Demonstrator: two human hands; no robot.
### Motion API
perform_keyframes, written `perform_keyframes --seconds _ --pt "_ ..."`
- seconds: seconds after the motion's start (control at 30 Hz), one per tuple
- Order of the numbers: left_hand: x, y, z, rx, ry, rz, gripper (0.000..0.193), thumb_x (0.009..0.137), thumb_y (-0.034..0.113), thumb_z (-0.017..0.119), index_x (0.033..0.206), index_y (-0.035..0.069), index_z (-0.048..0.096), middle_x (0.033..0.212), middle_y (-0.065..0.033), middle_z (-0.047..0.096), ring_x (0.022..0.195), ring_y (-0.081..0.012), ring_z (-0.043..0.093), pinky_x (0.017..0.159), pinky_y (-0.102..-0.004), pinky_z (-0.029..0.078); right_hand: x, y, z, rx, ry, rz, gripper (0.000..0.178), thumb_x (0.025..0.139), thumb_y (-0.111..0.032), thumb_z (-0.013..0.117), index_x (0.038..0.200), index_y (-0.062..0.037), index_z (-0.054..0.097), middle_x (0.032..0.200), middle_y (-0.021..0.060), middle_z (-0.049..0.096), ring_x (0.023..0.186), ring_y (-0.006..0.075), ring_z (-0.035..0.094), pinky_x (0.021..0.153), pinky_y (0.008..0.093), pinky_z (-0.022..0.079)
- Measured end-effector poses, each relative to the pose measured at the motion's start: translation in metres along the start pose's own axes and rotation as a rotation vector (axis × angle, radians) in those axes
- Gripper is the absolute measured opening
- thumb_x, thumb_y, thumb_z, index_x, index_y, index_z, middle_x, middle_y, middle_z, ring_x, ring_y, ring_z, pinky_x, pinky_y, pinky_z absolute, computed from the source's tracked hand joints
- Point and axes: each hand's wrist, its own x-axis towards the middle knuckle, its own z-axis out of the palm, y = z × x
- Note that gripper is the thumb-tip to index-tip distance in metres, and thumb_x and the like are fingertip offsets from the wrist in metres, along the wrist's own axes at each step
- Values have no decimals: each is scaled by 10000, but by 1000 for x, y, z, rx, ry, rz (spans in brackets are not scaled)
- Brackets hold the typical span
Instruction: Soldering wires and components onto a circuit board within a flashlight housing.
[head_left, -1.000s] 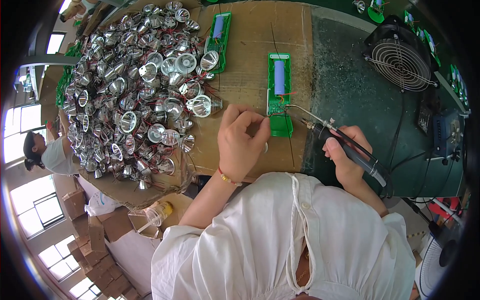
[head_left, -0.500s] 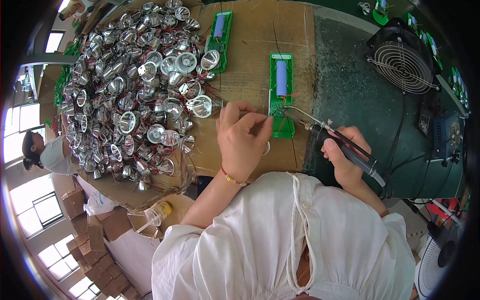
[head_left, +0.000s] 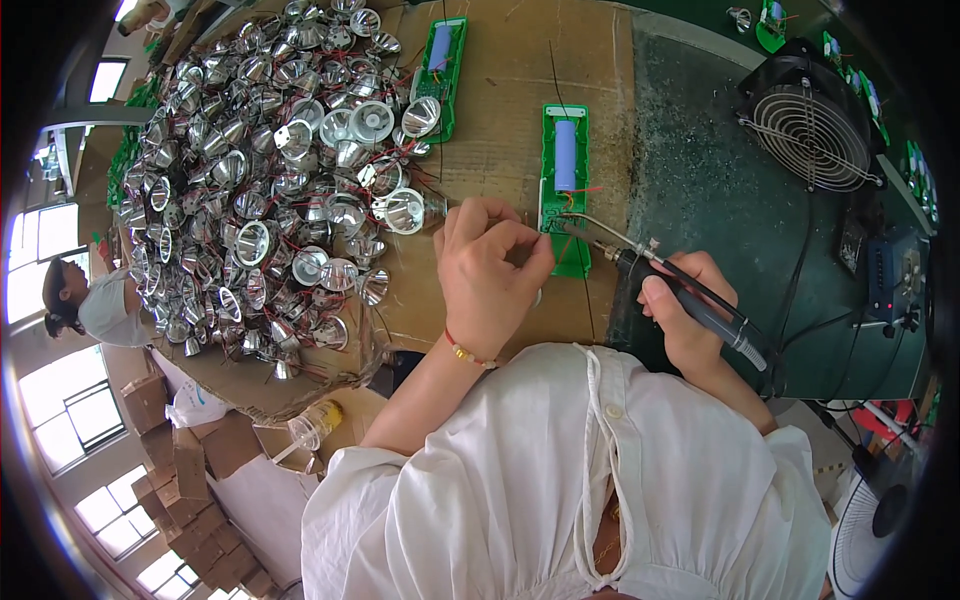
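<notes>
My right hand (head_left: 690, 310) grips a dark soldering iron (head_left: 695, 302) with a thin metal feed tube (head_left: 607, 229) fixed along it. The iron's tip is over the small circuit board (head_left: 553, 216) in a green plastic housing (head_left: 573, 258); I cannot tell whether it touches. A blue cylindrical battery (head_left: 565, 157) lies in the housing's upper part, with red and black wires about it. Close by on the left, my left hand (head_left: 485, 265) is closed in a pinch at the board's edge. What its fingertips hold is hidden. A round rim shows partly below that hand.
Many silvery reflector cups (head_left: 256, 245) with red wires are heaped at the left on cardboard (head_left: 500, 80). A second green housing (head_left: 457, 60) lies beyond. A black fan with a wire guard (head_left: 812, 138) and a blue box (head_left: 890, 278) stand at the right.
The iron and my right hand have shifted slightly left, bringing the tip further over the board. My left hand has moved a little to the right, still pinched.
</notes>
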Motion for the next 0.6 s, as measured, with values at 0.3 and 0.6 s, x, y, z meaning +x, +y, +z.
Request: perform_keyframes --seconds 0.3,0.6 --pt "3 0 1 -7 6 -1 86 605 103 691 600 78 609 791 -28 528 754 -213 499 692 -341 357 -3 -2 1 27 46 51 173 802 -130 608 860 11 524 636 82 579 525 95 533 479 204 434" --pt "2 -1 -1 -7 -11 -26 91 605 108 692 597 83 605 785 -29 525 745 -212 499 693 -333 353 -4 -1 -1 18 46 -4 176 807 -128 603 879 10 520 654 85 579 540 103 537 481 211 433"
